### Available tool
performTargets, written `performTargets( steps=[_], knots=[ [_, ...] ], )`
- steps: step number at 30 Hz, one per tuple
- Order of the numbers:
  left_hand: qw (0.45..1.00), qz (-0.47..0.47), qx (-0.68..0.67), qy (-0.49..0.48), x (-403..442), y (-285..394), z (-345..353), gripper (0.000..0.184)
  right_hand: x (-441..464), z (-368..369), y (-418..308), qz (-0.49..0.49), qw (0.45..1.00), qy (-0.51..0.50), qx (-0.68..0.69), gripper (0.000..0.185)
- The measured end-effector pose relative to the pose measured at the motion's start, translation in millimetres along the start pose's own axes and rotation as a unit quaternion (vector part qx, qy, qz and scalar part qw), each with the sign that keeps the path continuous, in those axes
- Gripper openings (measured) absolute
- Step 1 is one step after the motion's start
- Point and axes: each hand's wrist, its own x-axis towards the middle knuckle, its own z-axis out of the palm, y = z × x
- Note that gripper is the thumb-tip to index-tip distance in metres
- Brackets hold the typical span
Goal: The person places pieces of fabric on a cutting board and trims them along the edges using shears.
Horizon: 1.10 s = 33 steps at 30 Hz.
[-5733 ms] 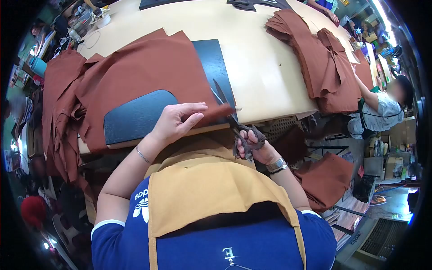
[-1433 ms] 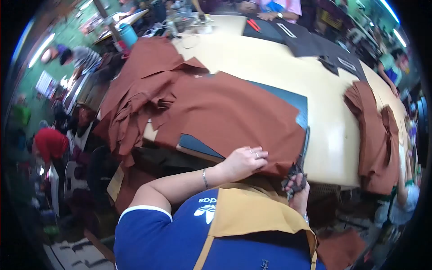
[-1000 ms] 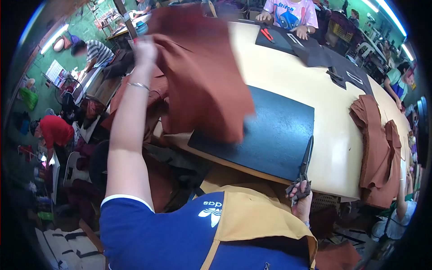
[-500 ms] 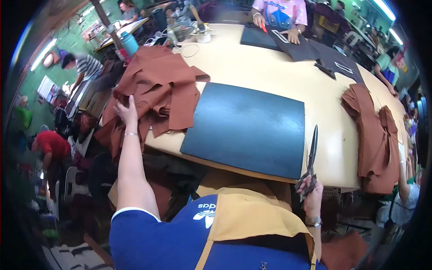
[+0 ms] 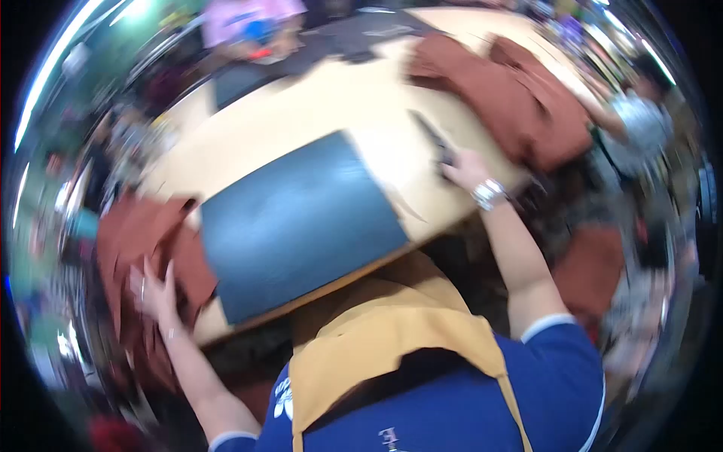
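My left hand (image 5: pixel 154 294) lies with spread fingers on the pile of reddish-brown cloth (image 5: pixel 139 233) at the table's left end. Forward and to the right, my right hand (image 5: pixel 465 170) is closed round the dark scissors (image 5: pixel 431 137), low over the table and near the second brown cloth stack (image 5: pixel 504 98). Between my hands a dark blue-black board (image 5: pixel 301 222) lies on the pale table (image 5: pixel 286 120), its top bare. Motion blurs the whole view, and the handles are mostly hidden by my fingers.
Across the table a person in a pink shirt (image 5: pixel 252 22) has hands near dark fabric (image 5: pixel 331 45) and something red. Another person in a light shirt (image 5: pixel 640 120) reaches toward the right stack. More brown cloth (image 5: pixel 591 271) lies below the table at the right.
The view has swung to the right. My right hand has moved forward over the table with the scissors. My left hand remains at the left pile, and the brown piece that lay on the board earlier is off it.
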Motion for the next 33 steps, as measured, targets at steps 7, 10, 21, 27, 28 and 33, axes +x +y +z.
performTargets(
  steps=[7, 10, 21, 27, 28, 33],
  knots=[
    [0.988, -0.045, -0.045, 0.14, 13, 4, 74, 0.065, -56, -25, 12, -0.019, 0.969, 0.246, 0.033, 0.03],
    [0.978, 0.015, -0.191, 0.08, -14, 53, 54, 0.061, -101, -37, 81, 0.002, 0.938, 0.344, -0.043, 0.023],
    [0.895, 0.294, -0.287, -0.176, -102, 199, -57, 0.053, -310, -47, 256, 0.582, 0.682, -0.293, -0.332, 0.038],
    [0.892, 0.289, -0.295, -0.184, -103, 200, -58, 0.054, -324, -67, 254, 0.533, 0.743, -0.237, -0.329, 0.032],
    [0.891, 0.287, -0.299, -0.184, -103, 200, -58, 0.054, -323, -76, 245, 0.512, 0.77, -0.218, -0.313, 0.034],
    [0.892, 0.29, -0.296, -0.182, -103, 200, -62, 0.053, -307, -96, 236, 0.595, 0.774, -0.106, -0.19, 0.054]
  ],
)
